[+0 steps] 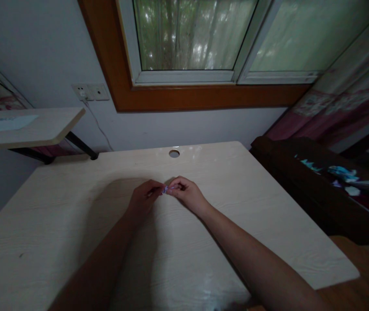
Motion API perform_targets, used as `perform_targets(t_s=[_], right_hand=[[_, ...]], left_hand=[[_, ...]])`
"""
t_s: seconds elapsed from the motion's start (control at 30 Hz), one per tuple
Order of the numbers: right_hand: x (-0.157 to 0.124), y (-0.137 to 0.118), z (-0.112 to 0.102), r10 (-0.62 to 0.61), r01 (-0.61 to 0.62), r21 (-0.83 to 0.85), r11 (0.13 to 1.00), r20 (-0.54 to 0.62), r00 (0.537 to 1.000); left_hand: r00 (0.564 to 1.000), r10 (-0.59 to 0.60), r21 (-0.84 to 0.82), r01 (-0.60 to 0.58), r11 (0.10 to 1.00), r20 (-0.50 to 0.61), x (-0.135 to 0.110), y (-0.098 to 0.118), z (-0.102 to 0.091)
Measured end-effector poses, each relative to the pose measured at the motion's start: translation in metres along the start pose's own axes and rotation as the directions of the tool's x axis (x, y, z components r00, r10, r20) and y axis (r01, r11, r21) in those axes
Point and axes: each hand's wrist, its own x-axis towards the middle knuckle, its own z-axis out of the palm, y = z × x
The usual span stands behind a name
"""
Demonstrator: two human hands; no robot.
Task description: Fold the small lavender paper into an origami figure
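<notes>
Both of my hands meet over the middle of a pale wooden desk (58,224). My left hand (144,198) and my right hand (186,192) are closed in a pinch on a tiny pale purple piece (166,189), perhaps folded paper, held between the fingertips just above the desk. It is too small to make out further.
A round cable hole (174,153) sits near the desk's far edge. A wall with sockets (90,91) and a window (191,39) lies behind. A small side table (25,127) stands at left. At right is dark furniture (317,185) with scattered bits, and a curtain (343,103).
</notes>
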Motion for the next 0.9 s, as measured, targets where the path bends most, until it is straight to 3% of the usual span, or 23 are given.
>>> perform_targets(t_s=[0.4, 0.67, 0.9], right_hand=[[-0.001, 0.0, 0.001, 0.004, -0.005, -0.032, 0.999, -0.007, 1.0], [0.0, 0.002, 0.001, 0.014, -0.013, 0.084, 0.996, -0.014, 1.0], [-0.001, -0.002, 0.001, 0.058, -0.056, 0.1, 0.993, -0.019, 0.998]], left_hand=[[0.995, -0.096, -0.032, 0.095, 0.995, -0.02, 0.002, 0.001, 0.002], [0.981, -0.174, -0.165, 0.158, 0.974, -0.086, 0.004, -0.005, 0.002], [0.978, -0.195, -0.211, 0.178, 0.961, -0.067, 0.003, -0.008, 0.002]])
